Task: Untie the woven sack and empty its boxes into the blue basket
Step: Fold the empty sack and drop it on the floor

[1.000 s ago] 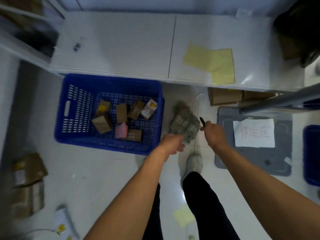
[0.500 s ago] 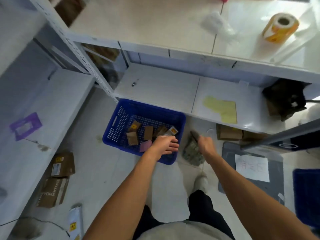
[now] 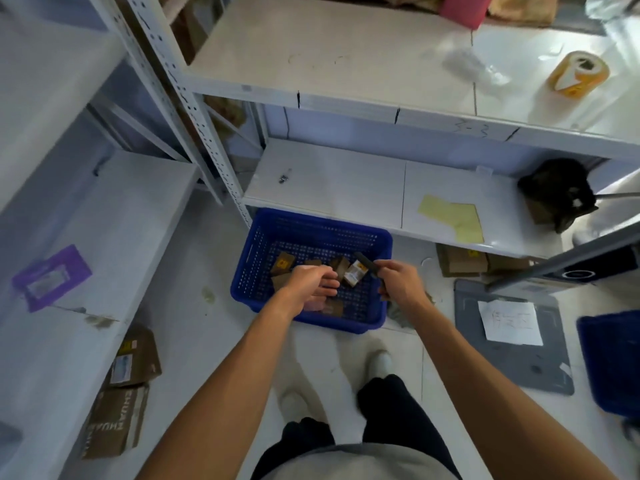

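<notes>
The blue basket stands on the floor under the white shelf, with several small cardboard boxes and a white-and-orange box inside. My left hand hovers over the basket's near half, fingers loosely curled and apart, nothing in it. My right hand is beside the basket's right wall, closed around a small dark tool that points up-left. The crumpled woven sack lies flat on the floor just right of the basket, mostly hidden behind my right forearm.
A white metal rack rises behind the basket, with yellow papers and a dark bag on its low shelf. Cardboard boxes lie at the left, a grey mat and another blue bin at the right.
The view has risen and pulled back, as if I am straightening up. Both hands moved away from the sack and now hang over and beside the basket; the sack stays on the floor.
</notes>
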Available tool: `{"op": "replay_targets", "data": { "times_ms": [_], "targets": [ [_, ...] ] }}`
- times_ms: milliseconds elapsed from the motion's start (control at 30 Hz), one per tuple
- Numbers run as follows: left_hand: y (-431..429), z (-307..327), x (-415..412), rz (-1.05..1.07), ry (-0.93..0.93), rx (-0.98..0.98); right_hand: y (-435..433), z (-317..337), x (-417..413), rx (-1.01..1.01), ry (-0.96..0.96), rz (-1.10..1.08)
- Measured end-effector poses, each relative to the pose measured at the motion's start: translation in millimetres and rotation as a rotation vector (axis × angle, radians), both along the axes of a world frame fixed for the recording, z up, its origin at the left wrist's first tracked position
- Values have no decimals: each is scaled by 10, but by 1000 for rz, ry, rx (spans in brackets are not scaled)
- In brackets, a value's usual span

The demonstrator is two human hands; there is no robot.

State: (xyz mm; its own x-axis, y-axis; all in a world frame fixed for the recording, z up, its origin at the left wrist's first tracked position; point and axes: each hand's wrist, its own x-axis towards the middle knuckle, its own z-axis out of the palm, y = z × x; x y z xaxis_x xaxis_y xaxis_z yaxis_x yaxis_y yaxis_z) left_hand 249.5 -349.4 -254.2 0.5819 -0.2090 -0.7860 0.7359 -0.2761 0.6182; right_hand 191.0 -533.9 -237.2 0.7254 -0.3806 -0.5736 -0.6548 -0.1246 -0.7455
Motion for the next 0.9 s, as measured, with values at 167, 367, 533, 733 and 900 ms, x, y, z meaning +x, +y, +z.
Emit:
{"op": "replay_targets", "data": {
  "times_ms": [167, 367, 533, 733, 900],
  "targets": [
    [-85, -7, 258, -22, 25, -76, 97, 10, 223, 62, -43, -75],
    [-191, -103, 597, -21, 48, -89, 82, -171, 707, 279, -29, -164],
    [-285, -182, 1025, 43, -18, -43, 85, -255, 1169, 405, -32, -97],
    [-378, -395, 1546, 70, -74, 10, 68, -479, 1579, 341, -34, 38],
    [-477, -858, 2025, 78, -33, 41, 49, -1065, 1961, -66, -44, 189]
  ]
}}
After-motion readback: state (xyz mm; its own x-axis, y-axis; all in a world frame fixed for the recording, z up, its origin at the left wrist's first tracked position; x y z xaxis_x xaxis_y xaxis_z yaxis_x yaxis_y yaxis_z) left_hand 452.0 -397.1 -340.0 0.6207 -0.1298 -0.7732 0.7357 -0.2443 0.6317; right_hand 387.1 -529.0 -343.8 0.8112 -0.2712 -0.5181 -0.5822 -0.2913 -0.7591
